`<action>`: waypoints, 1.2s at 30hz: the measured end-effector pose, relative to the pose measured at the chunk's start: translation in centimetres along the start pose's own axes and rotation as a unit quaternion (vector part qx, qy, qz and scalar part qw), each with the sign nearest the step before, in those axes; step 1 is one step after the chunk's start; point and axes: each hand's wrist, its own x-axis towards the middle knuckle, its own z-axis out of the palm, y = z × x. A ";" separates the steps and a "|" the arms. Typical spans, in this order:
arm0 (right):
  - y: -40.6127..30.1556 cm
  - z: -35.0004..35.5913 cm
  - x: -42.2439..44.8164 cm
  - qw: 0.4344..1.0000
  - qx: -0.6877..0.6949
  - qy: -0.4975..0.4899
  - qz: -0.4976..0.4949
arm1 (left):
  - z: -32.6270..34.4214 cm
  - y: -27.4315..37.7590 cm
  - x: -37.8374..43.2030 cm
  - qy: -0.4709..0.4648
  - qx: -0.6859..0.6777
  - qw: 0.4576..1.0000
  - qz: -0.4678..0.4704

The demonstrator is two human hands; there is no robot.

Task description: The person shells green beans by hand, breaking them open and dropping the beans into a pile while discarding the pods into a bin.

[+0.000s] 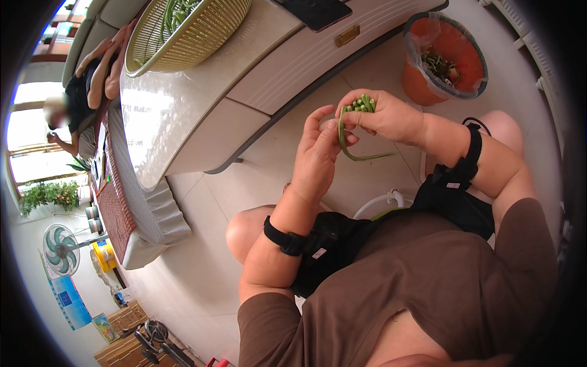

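Note:
In the head view my right hand (390,115) is closed around a bunch of short green bean pieces (362,104), their cut ends facing up. One long green bean (352,156) hangs from the front of that bunch and bends off to the right at its lower end. My left hand (318,153) has its thumb and fingertips on this long bean, just below the right hand's thumb. Both hands are held over the tiled floor, in front of my knees. Part of the bunch is hidden inside the right fist.
A plastic basket (202,39) with green beans stands on the glossy table (160,105) at upper left. A dark phone (316,13) lies at the table's edge. An orange bin (415,85) with a liner holds scraps. Another person (87,87) sits at far left, near a fan (62,250).

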 end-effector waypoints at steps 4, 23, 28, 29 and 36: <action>0.4 0.4 0.1 0.996 -0.014 0.079 -0.029 | 0.0 -0.1 0.0 0.009 0.047 0.998 0.029; -1.0 -1.1 0.2 0.992 0.067 -0.028 0.107 | -0.1 -0.6 -0.2 -0.012 0.248 0.966 -0.072; -1.1 -0.1 -0.3 0.996 -0.004 -0.044 0.079 | 0.3 0.3 -0.3 0.001 0.019 0.999 -0.037; -0.9 -0.1 -0.2 0.996 -0.004 -0.044 0.079 | 0.5 0.3 -0.4 0.007 0.017 0.999 -0.049; -0.7 -0.7 0.3 0.999 0.017 0.042 0.003 | -0.3 -1.0 -0.3 -0.026 0.088 0.995 -0.038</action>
